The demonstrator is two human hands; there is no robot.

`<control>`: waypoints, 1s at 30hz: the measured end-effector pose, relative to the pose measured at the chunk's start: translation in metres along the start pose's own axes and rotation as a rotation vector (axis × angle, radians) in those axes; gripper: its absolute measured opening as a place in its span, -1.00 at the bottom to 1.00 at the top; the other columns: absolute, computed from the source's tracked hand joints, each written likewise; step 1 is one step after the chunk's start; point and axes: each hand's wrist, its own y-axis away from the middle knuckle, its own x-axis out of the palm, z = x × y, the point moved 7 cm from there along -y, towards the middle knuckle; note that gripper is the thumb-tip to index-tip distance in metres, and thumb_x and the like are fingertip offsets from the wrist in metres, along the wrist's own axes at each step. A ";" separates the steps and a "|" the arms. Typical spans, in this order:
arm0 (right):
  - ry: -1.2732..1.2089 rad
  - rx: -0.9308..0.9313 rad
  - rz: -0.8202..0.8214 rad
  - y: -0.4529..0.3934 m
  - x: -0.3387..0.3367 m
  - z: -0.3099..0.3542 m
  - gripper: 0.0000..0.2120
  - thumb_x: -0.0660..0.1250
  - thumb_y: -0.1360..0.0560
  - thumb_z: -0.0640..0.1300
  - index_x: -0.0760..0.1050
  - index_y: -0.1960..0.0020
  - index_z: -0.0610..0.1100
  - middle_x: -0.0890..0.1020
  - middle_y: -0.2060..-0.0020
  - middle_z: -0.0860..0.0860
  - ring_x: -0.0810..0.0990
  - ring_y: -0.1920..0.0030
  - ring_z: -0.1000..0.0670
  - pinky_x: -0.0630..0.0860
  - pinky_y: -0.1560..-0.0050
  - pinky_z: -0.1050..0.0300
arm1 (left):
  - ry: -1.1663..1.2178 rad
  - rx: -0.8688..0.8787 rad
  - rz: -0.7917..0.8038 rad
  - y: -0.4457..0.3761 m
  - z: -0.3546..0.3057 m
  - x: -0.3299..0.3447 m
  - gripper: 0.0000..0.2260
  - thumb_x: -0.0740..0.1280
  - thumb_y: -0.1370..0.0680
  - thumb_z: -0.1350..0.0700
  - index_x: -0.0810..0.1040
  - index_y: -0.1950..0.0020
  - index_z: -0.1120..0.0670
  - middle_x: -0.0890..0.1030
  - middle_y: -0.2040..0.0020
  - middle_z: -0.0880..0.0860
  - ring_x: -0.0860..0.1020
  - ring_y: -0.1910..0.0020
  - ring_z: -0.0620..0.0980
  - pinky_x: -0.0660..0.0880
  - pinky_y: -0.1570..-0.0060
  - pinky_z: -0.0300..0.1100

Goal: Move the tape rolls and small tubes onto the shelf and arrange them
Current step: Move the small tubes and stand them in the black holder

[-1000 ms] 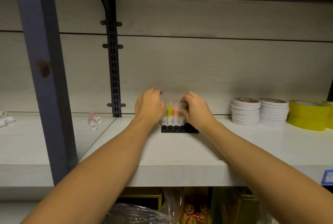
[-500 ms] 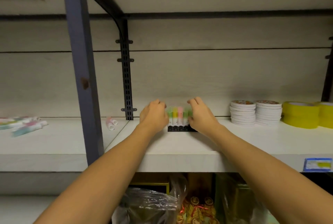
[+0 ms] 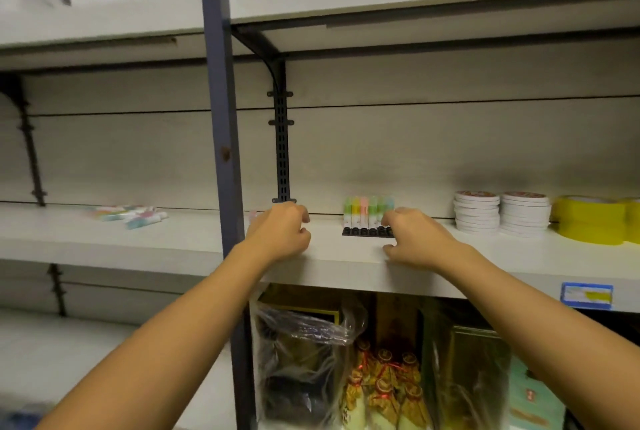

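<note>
Shelf point(image 3: 346, 256), middle tier: a row of small tubes point(image 3: 367, 215) stands upright in a black base at 12 o'clock from the hands, near the back panel. Left hand point(image 3: 280, 236) sits at 9 o'clock of the row, apart from it, fingers curled loosely and holding nothing. Right hand point(image 3: 414, 239) lies at 4 o'clock of the row, just beside its right end; fingers bent, nothing grasped; contact with the base cannot be told. Two stacks of white tape rolls point(image 3: 502, 213) stand at 3 o'clock, yellow tape rolls point(image 3: 592, 220) beyond. Loose tubes point(image 3: 130, 215) lie on the shelf at far 9 o'clock, past the blue upright post point(image 3: 221, 152).
</note>
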 end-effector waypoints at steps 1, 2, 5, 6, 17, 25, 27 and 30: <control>-0.001 -0.016 -0.003 0.003 -0.003 0.004 -0.68 0.36 -0.44 -0.07 0.48 -0.15 -0.15 0.54 0.02 -0.07 0.54 0.08 -0.07 0.60 0.09 -0.01 | 0.000 -0.014 -0.002 0.010 0.003 -0.007 -0.70 0.27 -0.59 0.05 0.54 -0.32 -0.01 0.57 -0.26 0.01 0.56 -0.16 0.04 0.55 -0.19 0.08; -0.008 -0.031 -0.004 0.005 -0.006 0.009 -0.69 0.36 -0.44 -0.08 0.49 -0.14 -0.15 0.56 0.02 -0.07 0.55 0.08 -0.07 0.61 0.09 -0.02 | 0.001 -0.032 -0.009 0.019 0.006 -0.014 -0.70 0.27 -0.59 0.04 0.54 -0.31 -0.01 0.58 -0.24 0.00 0.56 -0.14 0.03 0.57 -0.17 0.08; -0.041 -0.086 -0.012 0.005 -0.017 0.031 -0.70 0.35 -0.43 -0.08 0.49 -0.13 -0.14 0.58 0.01 -0.09 0.58 0.07 -0.11 0.62 0.08 -0.07 | 0.016 -0.098 -0.032 0.045 0.018 -0.036 -0.73 0.29 -0.59 0.04 0.56 -0.29 0.00 0.61 -0.17 -0.01 0.58 -0.07 -0.01 0.60 -0.12 0.02; -0.055 -0.108 -0.020 0.004 -0.020 0.040 -0.70 0.35 -0.42 -0.08 0.49 -0.12 -0.15 0.58 0.01 -0.09 0.58 0.05 -0.12 0.62 0.07 -0.08 | 0.018 -0.121 -0.038 0.052 0.023 -0.043 -0.73 0.30 -0.59 0.05 0.57 -0.28 0.01 0.62 -0.14 -0.01 0.58 -0.05 -0.03 0.60 -0.11 -0.01; -0.315 -0.316 0.008 -0.016 -0.020 0.158 -0.53 0.39 -0.49 -0.05 0.39 -0.36 -0.09 0.57 -0.15 -0.06 0.58 -0.06 -0.07 0.59 -0.05 0.08 | -0.178 -0.347 -0.028 0.121 0.107 -0.096 -0.69 0.27 -0.57 0.05 0.57 -0.29 0.04 0.61 -0.19 0.00 0.57 -0.10 0.00 0.58 -0.10 0.01; -0.411 -0.515 0.071 -0.031 -0.006 0.258 -0.48 0.40 -0.50 -0.07 0.35 -0.42 -0.08 0.56 -0.17 -0.05 0.56 -0.06 -0.01 0.59 -0.09 0.06 | -0.192 -0.454 0.000 0.149 0.181 -0.104 -0.70 0.28 -0.56 0.04 0.57 -0.28 0.02 0.62 -0.17 0.01 0.58 -0.08 -0.01 0.59 -0.08 -0.01; -0.420 -0.524 0.077 -0.041 -0.002 0.282 -0.48 0.40 -0.50 -0.07 0.35 -0.42 -0.07 0.56 -0.18 -0.04 0.57 -0.04 -0.02 0.60 -0.08 0.05 | -0.200 -0.466 0.001 0.153 0.205 -0.105 -0.69 0.28 -0.56 0.04 0.58 -0.28 0.02 0.61 -0.19 0.01 0.58 -0.09 0.00 0.58 -0.08 -0.02; -0.395 -0.528 0.084 -0.060 0.007 0.315 -0.48 0.39 -0.50 -0.08 0.34 -0.42 -0.07 0.55 -0.17 -0.05 0.58 -0.03 -0.04 0.61 -0.07 0.01 | -0.198 -0.482 0.023 0.159 0.245 -0.107 -0.70 0.29 -0.56 0.07 0.58 -0.29 0.04 0.60 -0.19 0.02 0.57 -0.10 0.01 0.57 -0.10 -0.03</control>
